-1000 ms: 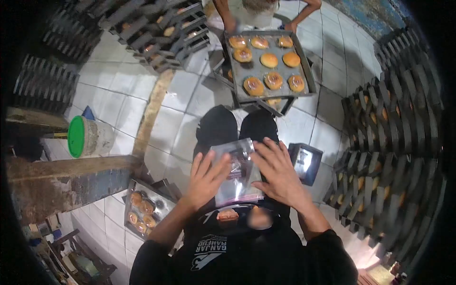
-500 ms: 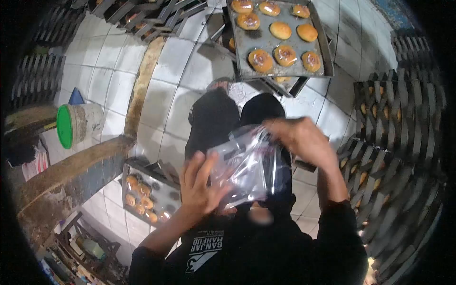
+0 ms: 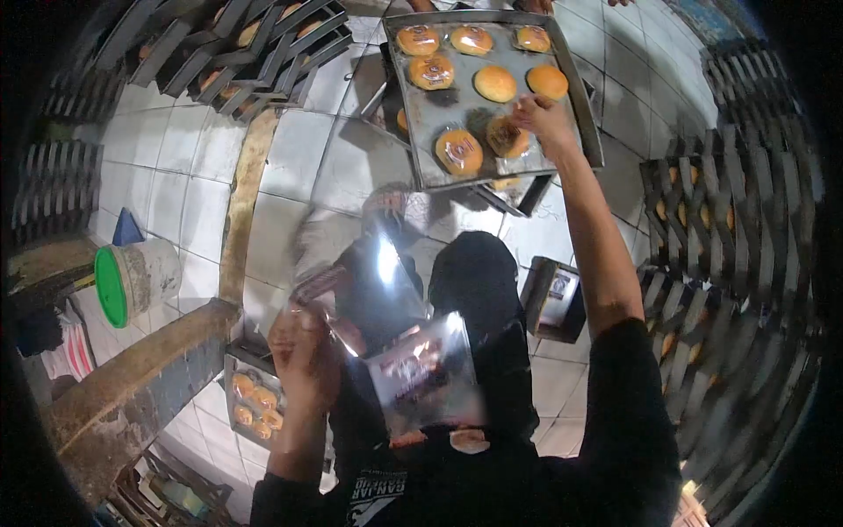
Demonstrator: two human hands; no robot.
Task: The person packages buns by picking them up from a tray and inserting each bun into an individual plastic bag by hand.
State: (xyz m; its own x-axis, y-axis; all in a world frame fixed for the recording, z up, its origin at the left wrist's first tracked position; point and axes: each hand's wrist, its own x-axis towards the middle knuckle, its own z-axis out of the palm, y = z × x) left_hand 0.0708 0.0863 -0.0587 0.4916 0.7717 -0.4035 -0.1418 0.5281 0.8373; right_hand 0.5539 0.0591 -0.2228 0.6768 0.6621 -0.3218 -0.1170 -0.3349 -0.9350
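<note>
A clear plastic bag [image 3: 382, 272] with dark print is pinched in my left hand [image 3: 303, 351], left of my knees. More clear printed bags [image 3: 426, 373] lie on my lap. My right hand [image 3: 549, 123] reaches over the metal tray [image 3: 457, 101] of round buns, its fingertips at a glossy bun [image 3: 507, 138] in the front row. Whether the fingers grip that bun is hard to see. An unwrapped-looking bun [image 3: 495, 84] and a wrapped one [image 3: 458, 152] lie nearby on the tray.
Stacked trays of buns [image 3: 694, 211] stand at the right, others [image 3: 237, 61] at the upper left. A bucket with a green lid [image 3: 110, 286], a second bun tray [image 3: 255, 404] and a small dark box [image 3: 555, 300] are around me. Another person's fingers [image 3: 534, 5] touch the tray's far edge.
My right hand has moved from the bags on my lap forward to the tray. My left hand has shifted left with a bag lifted off the others. The bun at the tray's near right corner is gone.
</note>
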